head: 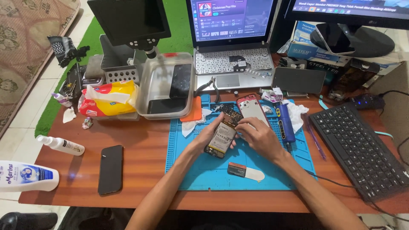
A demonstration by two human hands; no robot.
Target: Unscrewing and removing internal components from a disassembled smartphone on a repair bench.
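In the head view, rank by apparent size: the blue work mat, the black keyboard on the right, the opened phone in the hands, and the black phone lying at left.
1. blue work mat
2. black keyboard
3. black phone and opened phone: they look about alike, and both hands partly cover the opened one, so I leave these two unranked.

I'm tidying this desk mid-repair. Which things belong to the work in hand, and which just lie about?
In use: opened phone, left hand, right hand, blue mat, red back cover, blue screwdriver.
Lying about: black phone, spray bottle, keyboard, laptop.
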